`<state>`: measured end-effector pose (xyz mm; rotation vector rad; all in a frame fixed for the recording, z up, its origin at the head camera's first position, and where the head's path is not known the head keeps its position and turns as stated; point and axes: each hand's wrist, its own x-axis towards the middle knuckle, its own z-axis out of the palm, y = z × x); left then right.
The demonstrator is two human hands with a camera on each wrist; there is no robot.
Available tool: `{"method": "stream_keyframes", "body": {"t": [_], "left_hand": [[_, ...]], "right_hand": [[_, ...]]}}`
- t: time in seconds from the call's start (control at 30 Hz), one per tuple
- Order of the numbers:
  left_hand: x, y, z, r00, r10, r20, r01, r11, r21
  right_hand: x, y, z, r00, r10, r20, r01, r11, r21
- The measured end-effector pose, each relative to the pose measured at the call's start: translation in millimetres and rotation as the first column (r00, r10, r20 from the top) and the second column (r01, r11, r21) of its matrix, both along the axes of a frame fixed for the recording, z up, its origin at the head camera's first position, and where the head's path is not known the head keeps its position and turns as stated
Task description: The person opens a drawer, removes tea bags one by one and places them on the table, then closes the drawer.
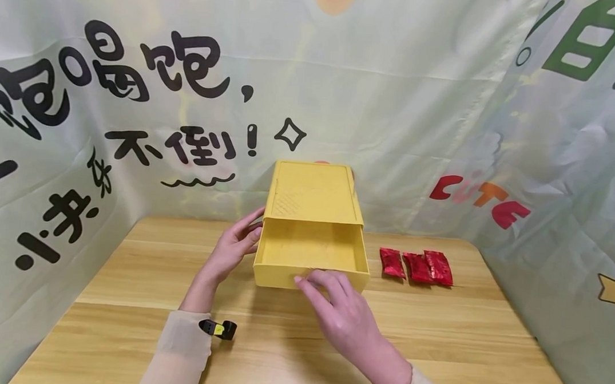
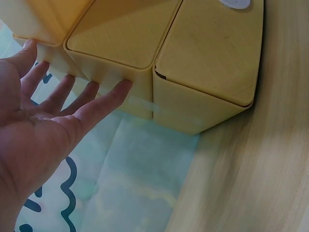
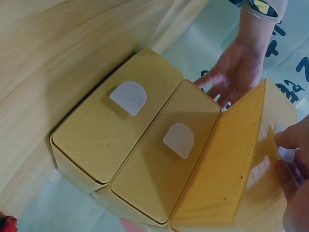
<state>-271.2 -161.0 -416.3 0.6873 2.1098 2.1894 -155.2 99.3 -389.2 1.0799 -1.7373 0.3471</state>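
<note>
A yellow plastic drawer unit (image 1: 313, 189) stands on the table, its top drawer (image 1: 313, 246) pulled out toward me. Inside that drawer, bare yellow walls and floor show. My right hand (image 1: 345, 317) is at the drawer's front, thumb and fingers pinching its white handle (image 3: 288, 154). Two lower drawers stay closed in the right wrist view, each with a white handle (image 3: 129, 97). On the unit's left side rests my left hand (image 2: 53, 130), fingers spread and fingertips against the yellow wall.
Several small red shiny packets (image 1: 418, 268) lie on the wooden table (image 1: 144, 276) to the right of the unit. A printed fabric curtain (image 1: 393, 115) hangs close behind the table and along both sides.
</note>
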Motion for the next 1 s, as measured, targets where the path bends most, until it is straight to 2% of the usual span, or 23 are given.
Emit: {"method": "stream_keyframes", "body": {"t": [0.57,1.0], "left_hand": [[0.8,1.6,1.0,1.0,0.013,0.007,-0.013,1.0,-0.004],[0.8,0.4,0.2,0.999,0.032,0.013,-0.031,0.999,-0.029]], "right_hand": [[-12.6,0.8,-5.0,0.994,-0.024,0.105,0.03,0.998,-0.055],[-23.3,-3.9,-8.2,0.984,-0.075,0.16,0.089,0.992,-0.085]]}}
